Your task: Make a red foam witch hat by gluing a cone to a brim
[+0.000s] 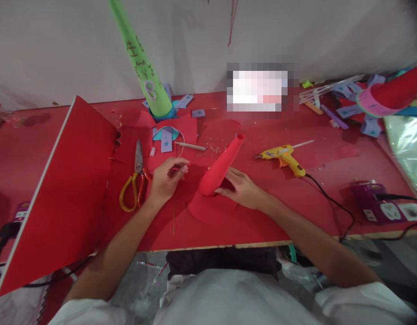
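Note:
A red paper cone [219, 170] leans up to the right on a flat round red paper brim [211, 208] at the table's front. My right hand [242, 187] grips the cone's lower right side, its thumb near the base and its fingers partly hidden behind. To the left of the cone, my left hand [168, 179] is apart from it, with bent fingers, a gap to the thumb and nothing visible between them. Scissors [138, 176] with yellow and orange handles lie just left of that hand. A pale pen-like stick [191, 146] lies beyond it.
A yellow glue gun [285, 157] lies at the right, its cord running to a purple power box [381, 210]. A tall green cone [154, 90] stands at the back left. A red board [66, 189] slants up on the left. Several small paper labels [199, 113] lie about.

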Demonstrator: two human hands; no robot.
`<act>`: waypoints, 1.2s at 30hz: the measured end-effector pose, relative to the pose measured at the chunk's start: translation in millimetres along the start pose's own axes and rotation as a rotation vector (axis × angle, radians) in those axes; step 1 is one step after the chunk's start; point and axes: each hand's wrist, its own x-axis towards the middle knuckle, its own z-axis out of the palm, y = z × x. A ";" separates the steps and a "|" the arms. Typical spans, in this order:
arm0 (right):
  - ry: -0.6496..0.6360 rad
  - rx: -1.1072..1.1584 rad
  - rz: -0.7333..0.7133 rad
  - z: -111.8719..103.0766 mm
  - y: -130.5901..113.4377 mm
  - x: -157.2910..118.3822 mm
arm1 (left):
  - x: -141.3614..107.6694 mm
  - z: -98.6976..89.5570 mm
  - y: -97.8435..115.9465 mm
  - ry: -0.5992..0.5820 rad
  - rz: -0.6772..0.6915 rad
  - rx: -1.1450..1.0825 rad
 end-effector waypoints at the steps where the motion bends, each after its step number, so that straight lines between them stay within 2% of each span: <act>1: 0.000 -0.002 -0.001 -0.1 -0.1 -0.1 | 0.1 0.2 -0.5 0.000 -0.001 -0.008; 9: 0.025 -0.013 -0.030 0.0 0.1 0.2 | -2.5 -1.5 8.8 -0.101 0.042 -0.075; 15: 0.046 -0.011 -0.029 0.5 0.2 0.4 | -5.9 -2.1 8.0 -0.134 0.006 -0.070; 21: 0.072 0.014 -0.032 1.3 -1.2 1.3 | -3.4 1.3 7.6 -0.103 -0.013 -0.163; 26: 0.051 0.027 -0.009 -0.7 -2.3 1.0 | -2.6 0.4 6.8 -0.021 0.010 -0.029; 36: 0.066 -0.001 -0.006 -1.8 -3.7 0.4 | -9.4 -6.0 9.7 -0.033 0.006 0.146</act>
